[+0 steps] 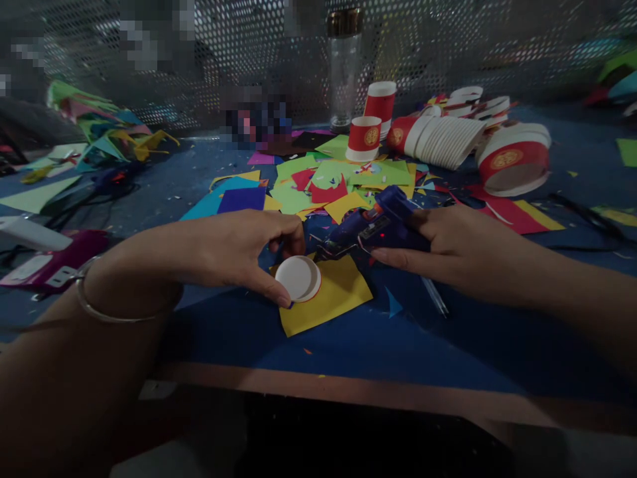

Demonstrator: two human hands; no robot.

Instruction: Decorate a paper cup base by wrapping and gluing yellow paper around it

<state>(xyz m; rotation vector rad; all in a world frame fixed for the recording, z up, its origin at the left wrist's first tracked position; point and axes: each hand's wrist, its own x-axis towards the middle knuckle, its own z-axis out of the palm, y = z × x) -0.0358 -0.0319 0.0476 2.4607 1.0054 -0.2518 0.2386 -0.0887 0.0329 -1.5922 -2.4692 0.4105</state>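
A small round white cup piece [297, 279] rests on a yellow paper sheet [343, 292] near the table's front. My left hand [249, 249] is around its left side, the thumb at its lower edge and the other fingers curled behind it. In my right hand [438, 245] is a dark blue glue gun [383, 222] with a small red light, its nozzle pointing left over the back of the yellow sheet. The nozzle tip is dim and hard to make out.
Coloured paper scraps [323, 179] lie beyond my hands. Red and white paper cups [365, 138] and a clear bottle [344, 79] stand behind, with stacked cups [442, 139] at the right. A magenta and white tool [54, 262] lies at the left.
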